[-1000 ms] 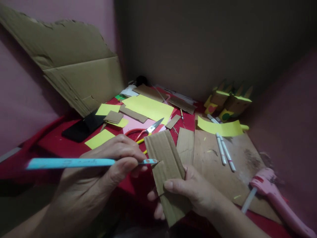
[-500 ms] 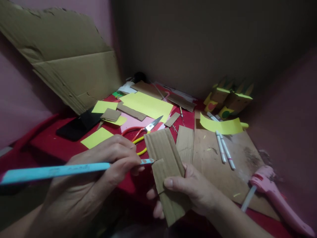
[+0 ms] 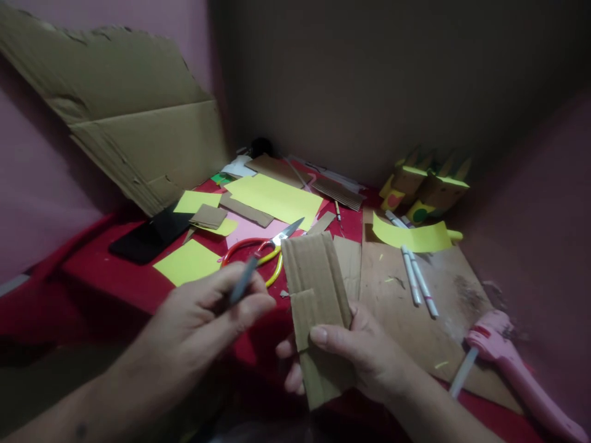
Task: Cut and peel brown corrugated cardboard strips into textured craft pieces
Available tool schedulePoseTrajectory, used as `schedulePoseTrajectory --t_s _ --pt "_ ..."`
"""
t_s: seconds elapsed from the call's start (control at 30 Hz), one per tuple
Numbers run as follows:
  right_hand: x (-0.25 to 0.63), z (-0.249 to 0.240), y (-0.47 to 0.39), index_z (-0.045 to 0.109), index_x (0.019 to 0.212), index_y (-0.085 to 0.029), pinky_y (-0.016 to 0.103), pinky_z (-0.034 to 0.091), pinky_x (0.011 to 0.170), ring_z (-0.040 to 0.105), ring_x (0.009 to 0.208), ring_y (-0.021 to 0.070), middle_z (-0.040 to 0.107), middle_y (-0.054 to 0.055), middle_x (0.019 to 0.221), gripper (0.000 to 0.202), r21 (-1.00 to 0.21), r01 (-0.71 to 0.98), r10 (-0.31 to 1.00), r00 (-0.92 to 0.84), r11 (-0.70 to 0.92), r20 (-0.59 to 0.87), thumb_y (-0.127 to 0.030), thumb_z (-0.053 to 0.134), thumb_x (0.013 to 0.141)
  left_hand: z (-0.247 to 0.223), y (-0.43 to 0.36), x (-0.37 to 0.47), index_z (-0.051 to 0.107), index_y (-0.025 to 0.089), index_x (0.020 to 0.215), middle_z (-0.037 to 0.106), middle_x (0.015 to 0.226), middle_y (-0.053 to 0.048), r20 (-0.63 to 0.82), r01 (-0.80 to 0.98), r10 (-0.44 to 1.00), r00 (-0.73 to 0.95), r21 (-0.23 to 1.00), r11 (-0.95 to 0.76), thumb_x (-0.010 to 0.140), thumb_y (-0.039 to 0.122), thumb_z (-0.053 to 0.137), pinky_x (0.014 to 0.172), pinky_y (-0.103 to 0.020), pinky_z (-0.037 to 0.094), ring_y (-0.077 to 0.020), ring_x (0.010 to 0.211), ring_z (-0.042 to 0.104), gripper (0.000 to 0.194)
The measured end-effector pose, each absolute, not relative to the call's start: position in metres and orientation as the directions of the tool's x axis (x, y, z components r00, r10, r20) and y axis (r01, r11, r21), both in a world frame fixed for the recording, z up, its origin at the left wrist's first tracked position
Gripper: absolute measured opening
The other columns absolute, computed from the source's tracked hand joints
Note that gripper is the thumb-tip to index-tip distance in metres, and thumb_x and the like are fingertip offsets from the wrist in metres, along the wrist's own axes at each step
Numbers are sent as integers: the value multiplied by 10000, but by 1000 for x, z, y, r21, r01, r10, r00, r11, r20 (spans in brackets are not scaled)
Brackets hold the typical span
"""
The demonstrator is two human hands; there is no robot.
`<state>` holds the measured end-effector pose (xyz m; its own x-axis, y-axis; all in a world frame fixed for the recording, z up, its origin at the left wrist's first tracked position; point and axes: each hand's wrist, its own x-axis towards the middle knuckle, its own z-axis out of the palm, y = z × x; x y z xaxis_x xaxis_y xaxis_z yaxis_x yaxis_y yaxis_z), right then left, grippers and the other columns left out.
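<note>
My left hand is closed on a slim blue pencil, now foreshortened so that little of its length shows. This hand is left of the cardboard and apart from it. In my right hand is a brown cardboard strip, held tilted, the thumb on its front and fingers behind. A smaller cardboard piece lies against the strip's face under the thumb. Scissors with red and yellow handles lie just beyond my left hand, partly behind the strip.
Yellow paper and cardboard scraps cover the red cloth. A black phone lies left. To the right are a brown board, white markers, a pink glue gun and cardboard figures. A large cardboard sheet leans behind.
My left hand has drawn the pencil's tip away from the cardboard and turned it, so it no longer points across to the strip. The strip has shifted slightly right.
</note>
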<state>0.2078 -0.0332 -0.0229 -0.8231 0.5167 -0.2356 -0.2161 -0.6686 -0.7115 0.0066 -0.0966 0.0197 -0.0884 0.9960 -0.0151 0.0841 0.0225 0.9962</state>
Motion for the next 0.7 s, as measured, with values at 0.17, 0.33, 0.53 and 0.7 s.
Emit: schedulePoseTrajectory --t_s 0.17,0.33,0.53,0.7 --pt "207 -20 -35 675 1010 -100 261 555 596 685 611 152 716 80 733 356 -777 -189 564 -789 -600 -244 -347 758 768 15 -85 34 521 217 726 661 591 -5 -224 -3 960 168 974 228 841 332 639 574 -293 537 -198 574 670 201" --pt "206 -20 -37 671 964 -104 291 556 595 685 606 165 716 97 772 391 -787 -206 603 -759 -582 -247 -410 774 744 16 -78 32 499 212 655 618 559 13 -183 -12 976 120 983 186 852 379 620 501 -274 513 -178 497 637 285" --pt "205 -23 -37 632 1034 -108 330 565 598 705 631 200 724 127 846 399 -734 -257 589 -774 -629 -234 -381 746 766 21 -72 29 544 208 706 586 544 46 -59 21 998 4 998 59 817 416 680 442 -203 479 -118 449 575 272" --pt "203 -21 -37 637 1049 -110 306 563 573 692 585 181 722 105 819 391 -726 -271 619 -740 -632 -263 -361 740 767 14 -77 37 514 201 744 557 554 43 -79 136 996 -34 987 83 920 478 521 388 -167 383 -82 412 504 328"
